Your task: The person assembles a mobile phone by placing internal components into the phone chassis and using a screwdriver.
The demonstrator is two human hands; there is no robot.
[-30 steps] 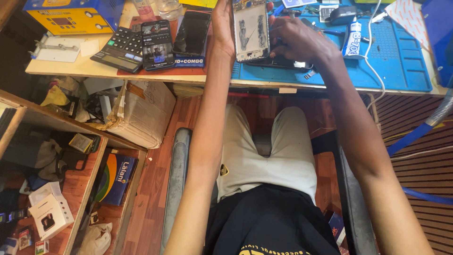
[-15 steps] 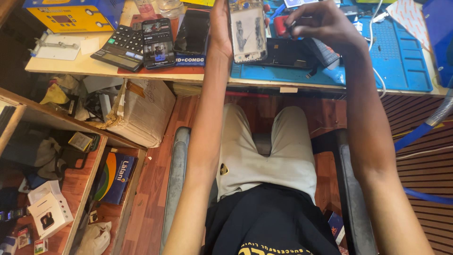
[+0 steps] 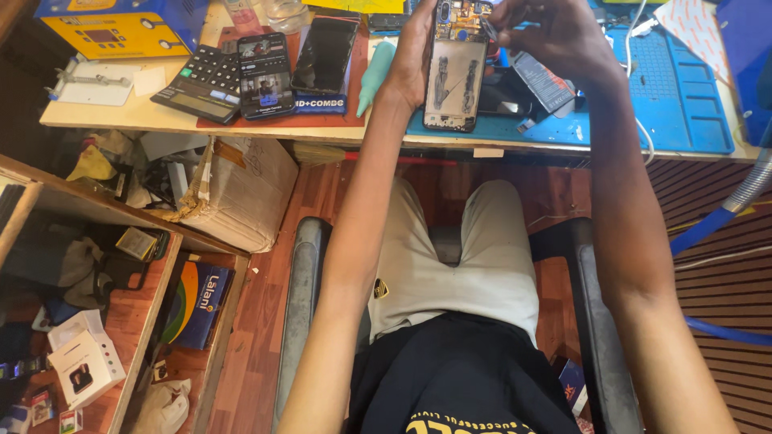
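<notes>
While left hand clamps opened phone by its long edges above blue mat, right hand pinches closed at top end. Light, stiff, fragile inside; hold frame only, not exposed board.

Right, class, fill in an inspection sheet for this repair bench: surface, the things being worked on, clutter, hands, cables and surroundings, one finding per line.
Surface: wooden bench carrying a blue work mat and a red mat.
Job's things: opened phone with its back off, held upright over the blue mat.
Clutter: black calculator, lit phone, dark-screened phone, yellow-and-blue box unit.
Hands: left hand grips the opened phone's edge; right hand pinches at its top.
Cables: white cable across the blue mat.
Surroundings: taped cardboard box under the bench, cluttered wooden shelf, black chair arms.
</notes>
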